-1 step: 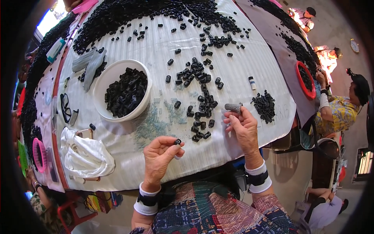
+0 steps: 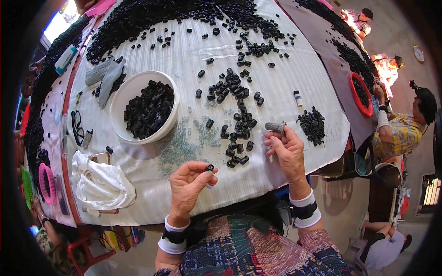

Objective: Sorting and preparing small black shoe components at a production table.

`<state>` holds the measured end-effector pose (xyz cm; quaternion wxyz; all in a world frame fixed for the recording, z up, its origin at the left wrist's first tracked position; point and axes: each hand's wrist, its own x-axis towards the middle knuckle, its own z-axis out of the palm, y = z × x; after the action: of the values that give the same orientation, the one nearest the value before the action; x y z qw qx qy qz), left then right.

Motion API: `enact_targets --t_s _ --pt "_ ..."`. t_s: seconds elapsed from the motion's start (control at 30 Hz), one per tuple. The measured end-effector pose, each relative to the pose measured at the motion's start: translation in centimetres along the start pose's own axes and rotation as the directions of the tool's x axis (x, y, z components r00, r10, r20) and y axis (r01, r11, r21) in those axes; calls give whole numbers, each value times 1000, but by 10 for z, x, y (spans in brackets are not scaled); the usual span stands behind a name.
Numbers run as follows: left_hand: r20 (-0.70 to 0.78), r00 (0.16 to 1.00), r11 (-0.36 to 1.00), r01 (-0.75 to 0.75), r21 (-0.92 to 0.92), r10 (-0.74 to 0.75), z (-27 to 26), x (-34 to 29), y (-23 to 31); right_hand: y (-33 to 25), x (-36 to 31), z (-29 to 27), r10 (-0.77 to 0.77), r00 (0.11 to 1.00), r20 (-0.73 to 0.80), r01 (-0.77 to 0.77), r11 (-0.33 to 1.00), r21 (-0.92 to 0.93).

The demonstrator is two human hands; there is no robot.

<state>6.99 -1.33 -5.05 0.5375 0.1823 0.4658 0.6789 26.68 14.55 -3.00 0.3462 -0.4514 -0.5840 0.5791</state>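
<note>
My left hand (image 2: 191,186) pinches a small black plastic fitting (image 2: 210,168) between thumb and fingertips, above the near edge of the table. My right hand (image 2: 287,154) hovers to its right, fingers loosely bent and the thumb apart from the index fingertip. A grey ribbed sleeve (image 2: 275,126) covers the end of that index finger. No part shows in this hand. Between and beyond the hands, similar black fittings (image 2: 239,124) lie in a loose column. Left of them are many tiny clear springs (image 2: 184,147). A heap of small black pieces (image 2: 312,126) lies right of my right hand.
A white bowl (image 2: 120,133) of black fittings stands at left, near a white cloth (image 2: 103,184), eyeglasses (image 2: 77,129) and grey cloth strips (image 2: 108,80). Dark piles (image 2: 175,11) cover the far side. A small white bottle (image 2: 298,98) lies at right. Other people sit at neighbouring tables.
</note>
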Motion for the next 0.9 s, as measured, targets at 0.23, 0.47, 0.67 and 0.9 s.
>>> enact_targets --t_s 0.23,0.47,0.67,0.9 --pt "19 1000 1000 -5 -26 5 -1 -2 1 -15 13 16 -428 896 114 433 791 -432" --pt "22 1000 999 3 -33 -2 -1 0 -1 1 6 30 -455 724 519 677 327 -659" --pt "22 1000 1000 21 -21 -20 -2 -2 2 -5 17 14 -508 734 451 664 396 -634" --pt "55 998 999 24 -42 -22 -3 -1 1 -32 90 25 -303 923 238 384 775 -502"
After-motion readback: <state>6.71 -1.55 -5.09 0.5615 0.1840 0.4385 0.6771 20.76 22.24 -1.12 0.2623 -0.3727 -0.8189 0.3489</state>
